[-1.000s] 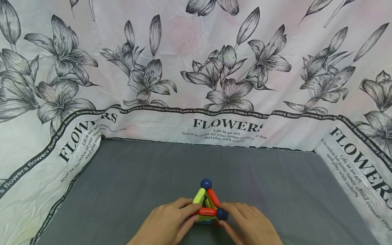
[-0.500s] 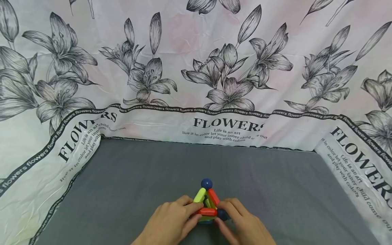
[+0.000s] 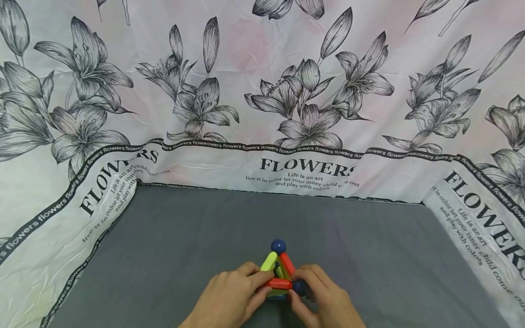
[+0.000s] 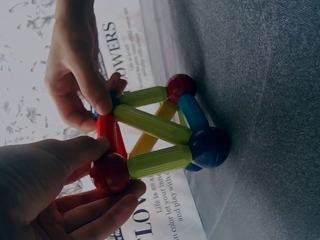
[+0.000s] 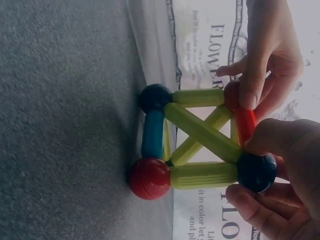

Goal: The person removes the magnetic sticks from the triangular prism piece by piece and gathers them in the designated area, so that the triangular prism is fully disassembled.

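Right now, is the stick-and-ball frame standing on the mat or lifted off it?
Standing: the frame rests its red ball and blue ball on the grey mat.

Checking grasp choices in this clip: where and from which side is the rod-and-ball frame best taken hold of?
Probably at the two upper corner balls, one hand from each side. The frame stands on the grey cloth with rods meeting at balls. The left hand pinches the red ball; the right hand grips the dark blue ball. Those joints look like firmer holds than the rods.
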A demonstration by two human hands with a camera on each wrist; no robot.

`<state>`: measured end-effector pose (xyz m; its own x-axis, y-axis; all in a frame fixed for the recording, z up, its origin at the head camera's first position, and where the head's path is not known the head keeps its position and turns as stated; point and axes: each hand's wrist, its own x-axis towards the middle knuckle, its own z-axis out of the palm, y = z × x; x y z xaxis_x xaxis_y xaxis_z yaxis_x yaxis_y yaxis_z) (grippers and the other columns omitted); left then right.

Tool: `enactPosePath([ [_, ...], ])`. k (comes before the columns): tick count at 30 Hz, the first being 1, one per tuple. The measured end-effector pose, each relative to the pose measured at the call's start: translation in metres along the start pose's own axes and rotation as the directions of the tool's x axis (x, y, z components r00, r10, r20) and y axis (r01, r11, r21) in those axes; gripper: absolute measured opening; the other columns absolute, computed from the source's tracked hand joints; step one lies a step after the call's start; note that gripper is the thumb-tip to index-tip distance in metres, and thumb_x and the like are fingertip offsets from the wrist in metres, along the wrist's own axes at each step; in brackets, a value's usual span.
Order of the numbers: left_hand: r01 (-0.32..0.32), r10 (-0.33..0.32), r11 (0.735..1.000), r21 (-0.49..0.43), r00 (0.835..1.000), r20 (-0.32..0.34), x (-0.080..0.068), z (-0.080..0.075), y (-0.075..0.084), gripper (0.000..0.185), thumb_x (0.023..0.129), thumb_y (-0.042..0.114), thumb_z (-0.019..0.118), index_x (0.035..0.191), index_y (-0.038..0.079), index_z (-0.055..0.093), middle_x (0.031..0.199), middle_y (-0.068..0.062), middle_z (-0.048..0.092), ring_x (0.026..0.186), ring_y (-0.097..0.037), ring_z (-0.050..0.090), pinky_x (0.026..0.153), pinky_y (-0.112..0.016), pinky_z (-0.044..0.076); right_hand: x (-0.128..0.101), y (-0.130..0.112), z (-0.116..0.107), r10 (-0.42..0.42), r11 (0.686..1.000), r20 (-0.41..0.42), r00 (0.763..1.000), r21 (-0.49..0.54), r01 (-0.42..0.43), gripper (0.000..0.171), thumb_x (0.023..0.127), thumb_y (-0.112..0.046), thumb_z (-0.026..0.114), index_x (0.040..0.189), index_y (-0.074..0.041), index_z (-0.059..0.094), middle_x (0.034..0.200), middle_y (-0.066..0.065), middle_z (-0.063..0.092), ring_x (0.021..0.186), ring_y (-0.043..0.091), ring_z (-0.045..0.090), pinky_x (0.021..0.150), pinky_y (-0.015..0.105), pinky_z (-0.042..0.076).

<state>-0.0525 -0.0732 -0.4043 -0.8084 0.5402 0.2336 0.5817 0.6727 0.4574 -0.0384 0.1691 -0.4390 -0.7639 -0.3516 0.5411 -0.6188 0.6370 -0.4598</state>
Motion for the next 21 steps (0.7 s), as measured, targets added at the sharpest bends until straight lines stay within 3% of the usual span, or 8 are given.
enactPosePath([
  [5, 0.007, -0.007, 1.0, -0.006, 1.0, -0.008, -0.0012, -0.001, 0.0006, 0.02, 0.102, 0.03, 0.075, 0.12, 0.021, 0.079, 0.106, 0.004, 0.07, 0.068, 0.005, 0.057, 0.055, -0.015, 0.046, -0.001, 0.0013, 0.0017, -0.012, 0.999, -0.019, 1.0, 0.04, 0.013, 0.049, 0.076, -0.002, 0.089, 0.115, -0.021, 0.066, 0.111, -0.012, 0.061, 0.075, -0.002, 0.058, 0.061, 0.01, 0.048],
  [12, 0.024, -0.024, 1.0, -0.01, 1.0, 0.015, -0.0019, 0.0004, 0.0001, 0.021, 0.101, 0.03, 0.075, 0.12, 0.021, 0.079, 0.105, 0.004, 0.071, 0.068, 0.005, 0.057, 0.056, -0.015, 0.047, -0.0025, -0.002, 0.0037, 0.057, 0.998, -0.012, 0.998, 0.025, -0.057, 0.046, 0.076, -0.005, 0.091, 0.11, -0.024, 0.066, 0.108, -0.016, 0.059, 0.073, -0.004, 0.055, 0.059, 0.01, 0.046],
  [21, 0.027, -0.027, 1.0, 0.011, 1.0, 0.003, -0.0003, 0.0007, 0.0022, 0.021, 0.102, 0.032, 0.073, 0.121, 0.022, 0.079, 0.105, 0.004, 0.071, 0.066, 0.005, 0.057, 0.054, -0.016, 0.046, -0.0069, 0.0066, 0.0078, -0.014, 0.999, -0.074, 0.997, 0.042, 0.017, 0.044, 0.078, -0.007, 0.089, 0.113, -0.017, 0.064, 0.108, -0.008, 0.061, 0.076, -0.003, 0.054, 0.059, 0.009, 0.045],
])
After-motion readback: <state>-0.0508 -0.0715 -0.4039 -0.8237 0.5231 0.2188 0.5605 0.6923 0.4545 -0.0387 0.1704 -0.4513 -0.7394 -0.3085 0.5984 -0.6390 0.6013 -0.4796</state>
